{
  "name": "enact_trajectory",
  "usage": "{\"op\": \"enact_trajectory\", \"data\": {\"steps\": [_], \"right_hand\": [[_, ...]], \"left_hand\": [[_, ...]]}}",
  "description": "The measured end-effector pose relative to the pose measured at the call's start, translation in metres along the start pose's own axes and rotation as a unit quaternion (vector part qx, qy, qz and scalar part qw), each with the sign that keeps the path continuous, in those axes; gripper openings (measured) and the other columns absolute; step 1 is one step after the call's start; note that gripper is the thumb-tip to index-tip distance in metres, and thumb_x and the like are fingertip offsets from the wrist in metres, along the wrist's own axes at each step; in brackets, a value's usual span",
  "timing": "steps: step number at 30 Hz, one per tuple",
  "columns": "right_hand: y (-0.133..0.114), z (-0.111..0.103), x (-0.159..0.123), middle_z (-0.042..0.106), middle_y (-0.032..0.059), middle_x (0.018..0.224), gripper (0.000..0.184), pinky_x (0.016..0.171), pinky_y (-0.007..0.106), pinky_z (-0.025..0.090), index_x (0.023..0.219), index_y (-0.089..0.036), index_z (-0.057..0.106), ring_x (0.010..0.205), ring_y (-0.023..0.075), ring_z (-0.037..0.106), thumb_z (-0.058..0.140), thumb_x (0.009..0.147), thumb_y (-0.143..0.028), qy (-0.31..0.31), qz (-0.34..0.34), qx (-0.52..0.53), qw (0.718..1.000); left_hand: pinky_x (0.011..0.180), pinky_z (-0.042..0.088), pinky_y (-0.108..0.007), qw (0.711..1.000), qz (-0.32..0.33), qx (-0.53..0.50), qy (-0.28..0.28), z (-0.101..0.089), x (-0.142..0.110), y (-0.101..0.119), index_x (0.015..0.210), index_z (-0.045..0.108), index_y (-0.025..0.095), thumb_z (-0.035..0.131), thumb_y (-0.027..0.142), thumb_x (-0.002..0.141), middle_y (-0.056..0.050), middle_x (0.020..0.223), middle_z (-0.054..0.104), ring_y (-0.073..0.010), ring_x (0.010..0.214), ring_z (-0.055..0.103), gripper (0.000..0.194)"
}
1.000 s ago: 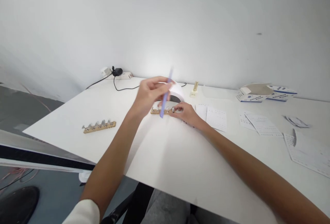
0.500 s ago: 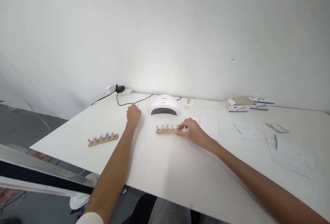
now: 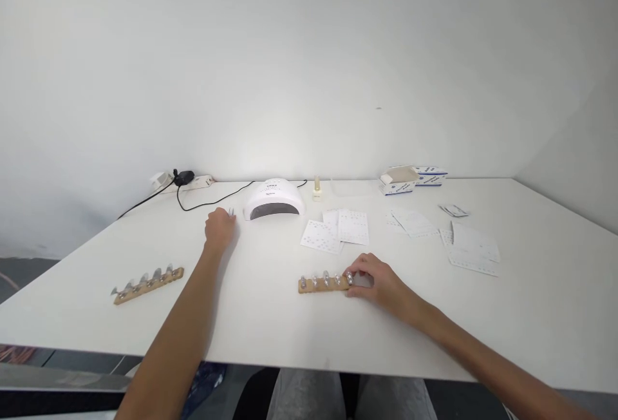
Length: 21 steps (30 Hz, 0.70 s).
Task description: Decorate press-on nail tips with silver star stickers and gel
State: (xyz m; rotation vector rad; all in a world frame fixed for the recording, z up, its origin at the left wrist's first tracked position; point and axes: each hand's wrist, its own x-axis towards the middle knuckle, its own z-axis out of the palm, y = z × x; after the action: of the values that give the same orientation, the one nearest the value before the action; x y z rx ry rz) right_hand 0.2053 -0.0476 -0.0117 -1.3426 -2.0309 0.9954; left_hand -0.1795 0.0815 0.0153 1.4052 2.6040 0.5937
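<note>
- Right hand [image 3: 386,288]: gripping the right end of the strip [image 3: 319,286].
- Strip: on the table [image 3: 270,330], nearer than the papers [image 3: 355,227], right of the other strip [image 3: 149,286].
- Left hand [image 3: 219,229]: curled, just left of the lamp [image 3: 274,194]; I cannot tell whether it grips the metal tips [image 3: 231,212] showing beside it.

We record the centre peg strip [image 3: 318,286] on the table's [image 3: 270,323] near half, its right end in our right grip [image 3: 375,280]; the left peg strip [image 3: 149,285] lies left of our left forearm [image 3: 178,323]. Behind: lamp [image 3: 273,192], tweezers [image 3: 231,212] in our left grip [image 3: 219,227] at its left, bottle [image 3: 317,192] at its right, boxes [image 3: 400,187] farther right. Paper sheets [image 3: 353,227] lie between bottle and centre peg strip.
</note>
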Motion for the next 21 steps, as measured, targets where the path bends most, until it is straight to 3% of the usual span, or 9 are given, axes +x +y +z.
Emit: {"op": "enact_trajectory", "data": {"steps": [3,6,8,11,13,16,18,21], "right_hand": [[0.002,-0.026,0.002,0.061,0.0046,0.107,0.047,0.087,0.038,0.046,0.112,-0.029,0.065,0.098,0.0231,0.057,0.077,0.067,-0.036,-0.07,-0.013,-0.01,0.997],[-0.006,-0.068,0.014,0.065,0.0058,0.107,0.036,0.08,0.037,0.048,0.109,-0.027,0.067,0.092,0.022,0.06,0.069,0.074,-0.037,-0.1,-0.015,-0.043,0.994],[-0.017,-0.096,0.033,0.07,0.0065,0.094,0.029,0.07,0.034,0.049,0.102,-0.023,0.071,0.084,0.0214,0.063,0.064,0.078,-0.038,-0.054,-0.014,-0.063,0.996],[-0.035,-0.122,0.076,0.07,0.0072,0.086,0.028,0.068,0.031,0.047,0.098,-0.019,0.07,0.076,0.0191,0.063,0.062,0.08,-0.039,0.036,-0.029,-0.069,0.997],[-0.044,-0.124,0.112,0.069,0.0084,0.091,0.029,0.066,0.03,0.047,0.102,-0.016,0.067,0.073,0.0169,0.064,0.057,0.084,-0.037,0.092,-0.041,-0.06,0.993],[-0.049,-0.109,0.164,0.066,0.012,0.104,0.032,0.064,0.029,0.046,0.109,-0.013,0.062,0.07,0.015,0.063,0.052,0.087,-0.035,0.157,-0.054,-0.046,0.985],[-0.047,-0.091,0.193,0.064,0.0127,0.109,0.035,0.067,0.03,0.046,0.114,-0.014,0.059,0.071,0.0148,0.062,0.053,0.087,-0.035,0.175,-0.067,-0.041,0.981],[-0.038,-0.062,0.225,0.062,0.0125,0.11,0.038,0.079,0.033,0.044,0.115,-0.015,0.059,0.093,0.0206,0.059,0.059,0.083,-0.036,0.181,-0.09,-0.047,0.978]], "left_hand": [[0.089,0.051,-0.043,0.998,0.03,-0.033,0.037,-0.014,-0.006,0.004,0.114,0.057,0.012,0.056,0.033,0.089,-0.011,0.115,0.059,-0.0221,0.104,0.059,0.033],[0.095,0.043,-0.047,0.984,0.098,-0.09,0.117,-0.034,-0.017,0.024,0.1,0.065,0.008,0.046,0.024,0.089,-0.017,0.108,0.063,-0.0306,0.11,0.055,0.027],[0.094,0.044,-0.039,0.965,0.169,-0.14,0.143,-0.041,-0.029,0.044,0.099,0.066,0.012,0.044,0.026,0.088,-0.013,0.104,0.065,-0.0259,0.101,0.058,0.029],[0.074,0.048,-0.026,0.926,0.297,-0.21,0.097,-0.035,-0.052,0.075,0.094,0.069,0.016,0.048,0.031,0.085,-0.004,0.086,0.069,-0.0146,0.072,0.06,0.027],[0.065,0.045,-0.024,0.899,0.364,-0.236,0.068,-0.019,-0.066,0.088,0.092,0.07,0.018,0.05,0.031,0.083,-0.001,0.077,0.068,-0.0112,0.06,0.053,0.025],[0.06,0.041,-0.024,0.867,0.419,-0.266,0.055,0.009,-0.079,0.09,0.09,0.07,0.016,0.05,0.03,0.083,-0.002,0.075,0.066,-0.0099,0.057,0.048,0.024],[0.058,0.04,-0.024,0.857,0.432,-0.277,0.037,0.026,-0.082,0.083,0.088,0.07,0.016,0.051,0.029,0.083,-0.003,0.075,0.066,-0.0096,0.056,0.046,0.023],[0.055,0.038,-0.023,0.86,0.421,-0.289,-0.005,0.043,-0.083,0.074,0.087,0.07,0.016,0.049,0.028,0.084,-0.001,0.066,0.062,-0.0098,0.054,0.045,0.024]]}}
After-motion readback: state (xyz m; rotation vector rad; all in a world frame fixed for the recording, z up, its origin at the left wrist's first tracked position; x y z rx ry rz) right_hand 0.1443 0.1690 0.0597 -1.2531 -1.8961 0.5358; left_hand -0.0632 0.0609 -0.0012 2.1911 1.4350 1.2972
